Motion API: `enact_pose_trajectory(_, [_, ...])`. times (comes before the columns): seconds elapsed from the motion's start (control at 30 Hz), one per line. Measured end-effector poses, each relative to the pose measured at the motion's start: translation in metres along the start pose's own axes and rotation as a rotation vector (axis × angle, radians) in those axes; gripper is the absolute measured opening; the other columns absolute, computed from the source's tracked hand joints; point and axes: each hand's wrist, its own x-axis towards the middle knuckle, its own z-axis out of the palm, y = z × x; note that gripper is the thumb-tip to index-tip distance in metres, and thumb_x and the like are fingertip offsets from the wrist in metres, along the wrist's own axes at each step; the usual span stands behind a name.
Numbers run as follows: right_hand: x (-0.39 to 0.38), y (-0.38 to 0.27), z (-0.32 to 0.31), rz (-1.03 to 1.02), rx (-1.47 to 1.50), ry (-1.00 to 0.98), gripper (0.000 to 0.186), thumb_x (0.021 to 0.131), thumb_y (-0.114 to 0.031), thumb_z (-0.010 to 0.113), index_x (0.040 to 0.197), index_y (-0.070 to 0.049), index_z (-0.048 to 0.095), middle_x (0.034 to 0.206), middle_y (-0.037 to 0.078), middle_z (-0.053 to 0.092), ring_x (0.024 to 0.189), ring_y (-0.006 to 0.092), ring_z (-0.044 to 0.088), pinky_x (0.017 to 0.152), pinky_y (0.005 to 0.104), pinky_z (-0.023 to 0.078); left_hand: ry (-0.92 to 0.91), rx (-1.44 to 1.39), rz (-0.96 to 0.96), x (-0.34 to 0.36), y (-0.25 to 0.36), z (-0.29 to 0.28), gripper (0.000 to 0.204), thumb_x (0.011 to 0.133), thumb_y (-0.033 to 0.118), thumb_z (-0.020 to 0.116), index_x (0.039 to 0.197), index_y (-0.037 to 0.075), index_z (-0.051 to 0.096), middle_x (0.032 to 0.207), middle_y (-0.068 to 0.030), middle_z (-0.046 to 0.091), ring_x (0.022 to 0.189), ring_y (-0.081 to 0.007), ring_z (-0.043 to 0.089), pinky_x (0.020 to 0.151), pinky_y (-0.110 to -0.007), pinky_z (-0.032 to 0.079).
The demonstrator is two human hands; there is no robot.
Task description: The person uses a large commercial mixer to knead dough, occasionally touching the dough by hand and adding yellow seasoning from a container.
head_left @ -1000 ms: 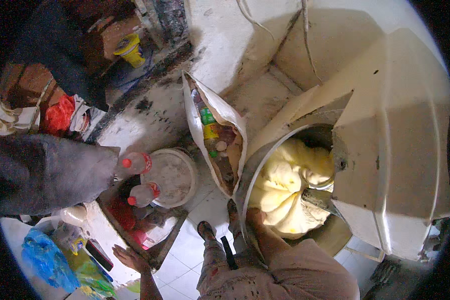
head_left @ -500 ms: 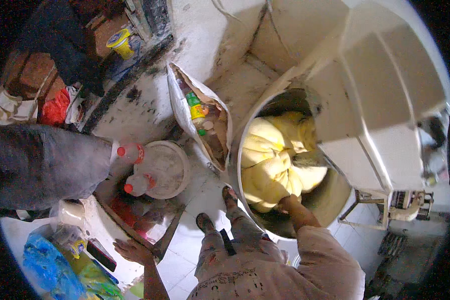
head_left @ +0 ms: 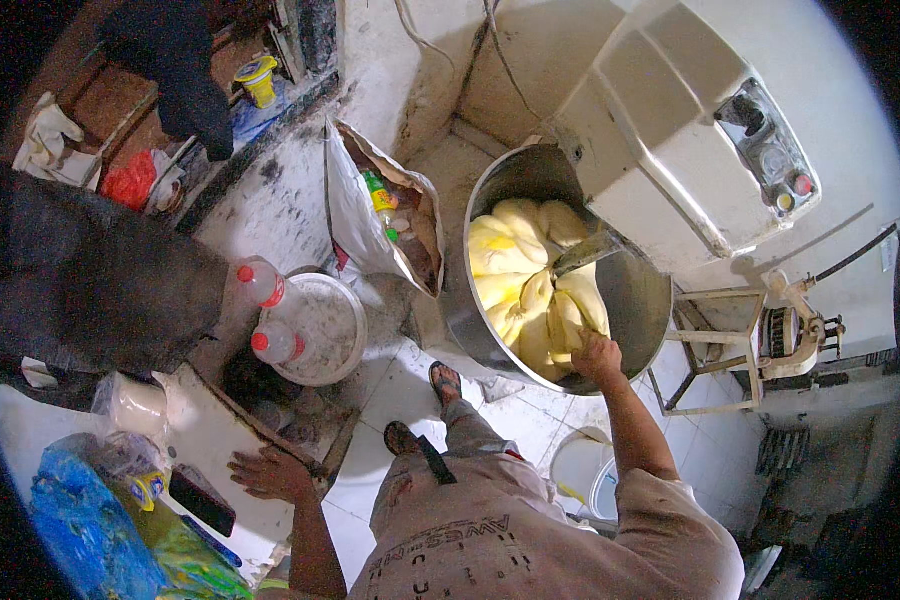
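A large mass of pale yellow dough (head_left: 513,265) fills much of the round steel mixer bowl (head_left: 638,300), gathered in folds about a metal mixing arm (head_left: 582,254). At the near side of the bowl, my right hand (head_left: 597,358) has its fingers curled against a fold of the dough and seems to grip it; the fingertips are partly hidden. My left hand (head_left: 270,473) rests flat with spread fingers on a pale tabletop (head_left: 198,425), holding nothing. Beyond its fingers on that top lies a dark phone (head_left: 202,498).
The mixer's cream housing (head_left: 660,130) overhangs the bowl. A white sack (head_left: 355,200) of bottles stands left of it. Two red-capped bottles (head_left: 260,284) rest by a white round lid (head_left: 335,350). Blue plastic bags (head_left: 85,520) lie lower left. A white bucket (head_left: 582,470) stands below the bowl.
The view has shifted, showing more of the mixer's housing. My right hand stays at the dough, whose folds have changed shape round the mixing arm. My left hand remains on the tabletop.
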Motion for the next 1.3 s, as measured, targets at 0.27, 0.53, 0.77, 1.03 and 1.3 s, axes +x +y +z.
enact_pose_trajectory(0.27, [0.010, 0.014, 0.028, -0.384, -0.023, 0.153, 0.054, 0.071, -0.010, 0.058, 0.123, -0.005, 0.044, 0.110, 0.022, 0.051, 0.108, 0.0372, 0.045, 0.090, 0.0389, 0.040, -0.058, 0.034, -0.028, -0.002, 0.002, 0.000, 0.053, 0.092, 0.038, 0.027, 0.135, 0.009, 0.024, 0.139, -0.0153, 0.023, 0.128, -0.0330, 0.023, 0.099, -0.049, 0.024])
enact_pose_trajectory(0.53, [0.116, -0.116, 0.160, -0.390, 0.929, -0.021, 0.041, 0.079, -0.014, 0.051, 0.117, -0.003, 0.043, 0.093, 0.016, 0.053, 0.082, 0.0276, 0.049, 0.067, 0.0380, 0.042, -0.077, -0.117, -0.008, 0.006, 0.001, -0.014, 0.050, 0.093, 0.036, 0.026, 0.134, 0.009, 0.027, 0.138, -0.0147, 0.027, 0.127, -0.0324, 0.025, 0.099, -0.049, 0.026])
enact_pose_trajectory(0.77, [0.106, -0.136, 0.170, -0.349, 0.290, -0.248, 0.035, 0.079, -0.036, 0.051, 0.094, -0.006, 0.061, 0.082, 0.018, 0.060, 0.077, 0.0321, 0.058, 0.067, 0.0432, 0.046, -0.029, -0.107, 0.024, 0.006, 0.005, -0.021, 0.048, 0.093, 0.033, 0.028, 0.133, 0.007, 0.029, 0.135, -0.0152, 0.031, 0.125, -0.0322, 0.028, 0.098, -0.045, 0.028])
enact_pose_trajectory(1.03, [0.095, -0.054, 0.202, -0.260, -0.127, -0.697, 0.039, 0.072, -0.043, 0.056, 0.090, -0.010, 0.065, 0.092, 0.015, 0.062, 0.085, 0.0292, 0.061, 0.073, 0.0397, 0.049, 0.018, -0.335, 0.048, 0.008, -0.003, -0.016, 0.049, 0.093, 0.033, 0.031, 0.130, 0.001, 0.032, 0.133, -0.0206, 0.031, 0.122, -0.0358, 0.030, 0.099, -0.045, 0.027])
enact_pose_trajectory(1.3, [0.126, 0.040, 0.195, -0.209, -0.394, -0.541, 0.038, 0.070, -0.042, 0.058, 0.092, -0.012, 0.064, 0.097, 0.012, 0.061, 0.088, 0.0253, 0.060, 0.073, 0.0371, 0.049, 0.010, -0.415, 0.027, 0.010, -0.001, -0.031, 0.047, 0.091, 0.029, 0.033, 0.129, 0.001, 0.035, 0.135, -0.0215, 0.027, 0.123, -0.0378, 0.029, 0.099, -0.047, 0.025])
